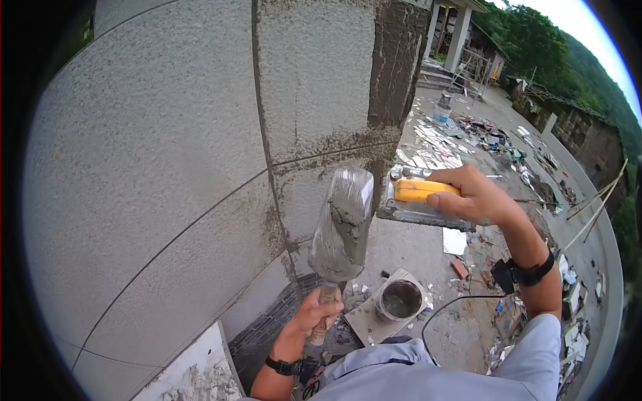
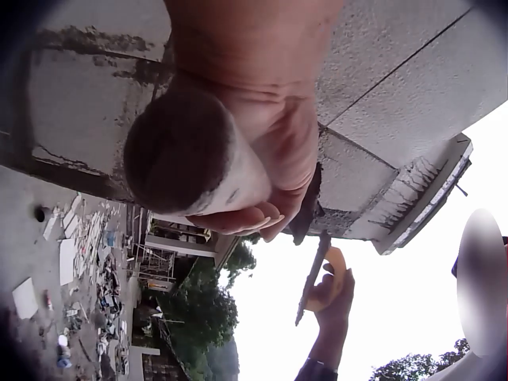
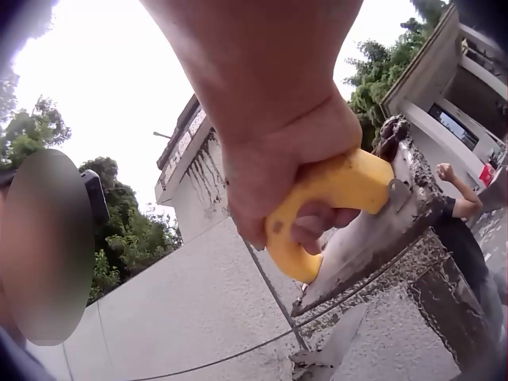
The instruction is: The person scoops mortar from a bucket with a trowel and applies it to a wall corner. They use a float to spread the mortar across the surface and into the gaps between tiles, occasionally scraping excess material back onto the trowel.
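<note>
My left hand [image 1: 317, 313] grips the handle of a wide, mortar-smeared scoop-like tool [image 1: 342, 227], held upright before the wall; some grey mortar lies on its face. In the left wrist view the fingers curl round the pale round handle [image 2: 186, 151]. My right hand [image 1: 476, 195] holds the yellow handle [image 1: 424, 190] of a flat metal trowel [image 1: 428, 215] at the wall's corner, right of the scoop-like tool. Wet mortar coats the trowel's edge in the right wrist view. A dark mortar strip [image 1: 396, 63] runs down the tiled wall [image 1: 314, 73] near its edge.
A bucket of mortar [image 1: 401, 300] stands on a board [image 1: 364, 321] below my hands. Tile scraps and rubble [image 1: 435, 144] cover the ground at the right. A cable [image 1: 445, 307] hangs from the right wrist. A mortar-stained white panel [image 1: 194, 367] is at lower left.
</note>
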